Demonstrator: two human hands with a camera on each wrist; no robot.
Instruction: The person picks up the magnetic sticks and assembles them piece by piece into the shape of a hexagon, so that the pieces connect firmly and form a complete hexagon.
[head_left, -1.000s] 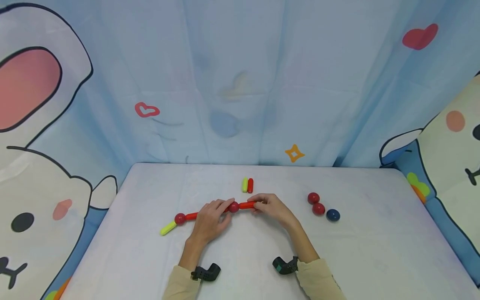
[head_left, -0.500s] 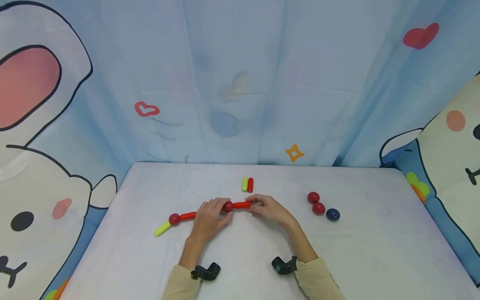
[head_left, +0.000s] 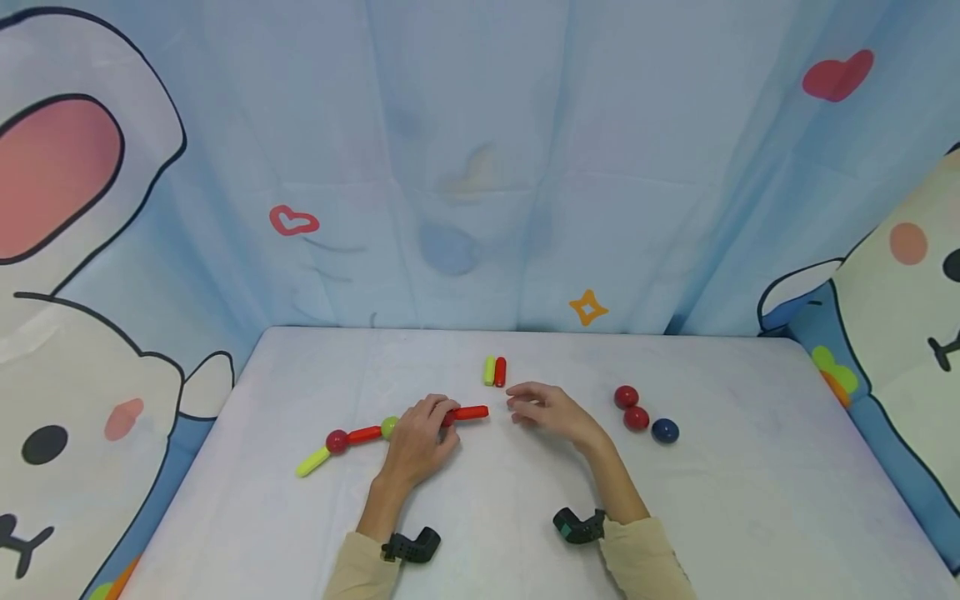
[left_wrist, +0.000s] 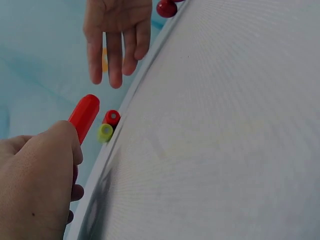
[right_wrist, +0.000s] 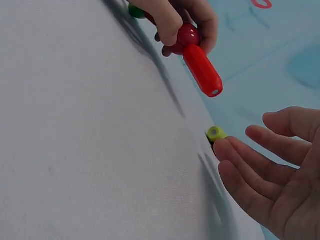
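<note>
My left hand (head_left: 418,442) grips a chain of joined rods and balls by the red ball (right_wrist: 187,36) near its right end. From that ball a red rod (head_left: 472,412) sticks out to the right with its tip free. Left of the hand the chain shows a green ball (head_left: 388,427), a red rod (head_left: 364,435), a red ball (head_left: 337,442) and a yellow-green rod (head_left: 312,462) at the end. The palm covers the stretch between. My right hand (head_left: 551,411) is off the chain, fingers loosely extended and holding nothing, to the right of the red tip.
Behind the hands, a loose yellow-green rod (head_left: 490,370) and a loose red rod (head_left: 500,372) lie side by side on the white table (head_left: 750,500). To the right are two red balls (head_left: 637,418) and a dark blue ball (head_left: 664,431). A blue curtain hangs beyond.
The chain has slid left through or with the left hand's grip, and its green ball now shows. The right hand has let go of the red rod and drawn away right.
</note>
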